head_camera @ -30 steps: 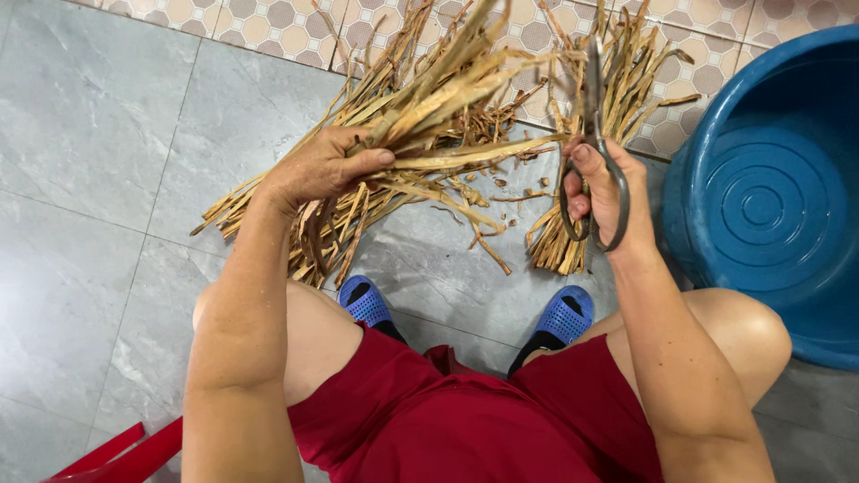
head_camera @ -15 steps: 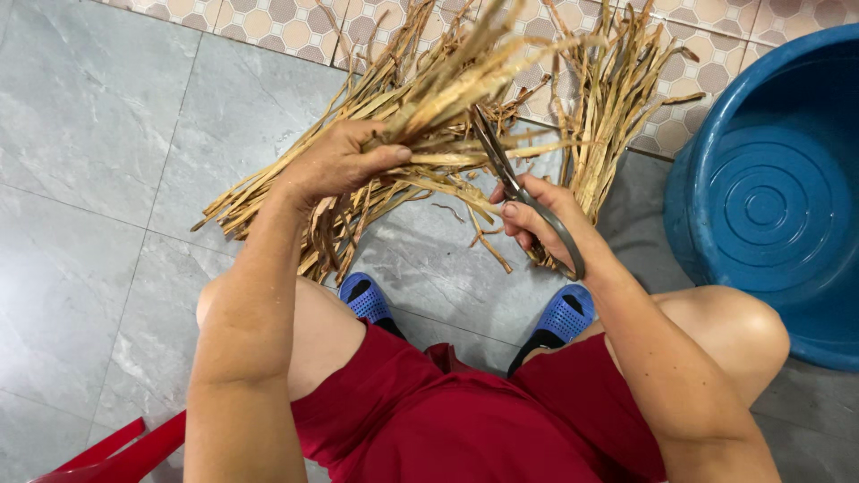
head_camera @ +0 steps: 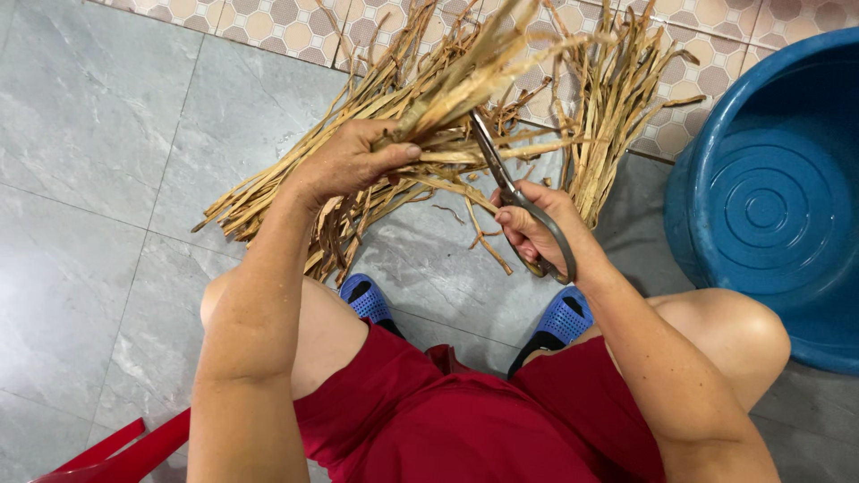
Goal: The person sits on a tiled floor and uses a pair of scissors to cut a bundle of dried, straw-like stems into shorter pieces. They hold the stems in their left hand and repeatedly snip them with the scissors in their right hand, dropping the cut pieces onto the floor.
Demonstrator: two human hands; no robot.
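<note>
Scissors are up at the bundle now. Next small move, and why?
Probably close the scissors on the strips. The left hand grips a bundle of dried strips lifted off the floor, and the right hand holds the scissors with the blades at the strips just past that grip. Whether the blades are parted or already around a strip is hard to tell.

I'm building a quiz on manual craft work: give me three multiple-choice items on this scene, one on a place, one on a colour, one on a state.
1. Where is the basin?
A. on the person's right
B. on their left
C. on their lap

2. What colour are the sandals?
A. red
B. blue
C. green

3. What does the left hand do?
A. rests on the floor
B. grips a bundle of dried leaf strips
C. holds the scissors

A: the basin sits at the right edge.
B: both sandals are blue.
B: the left hand's fingers wrap the bundle, while the right hand holds the scissors.
</note>
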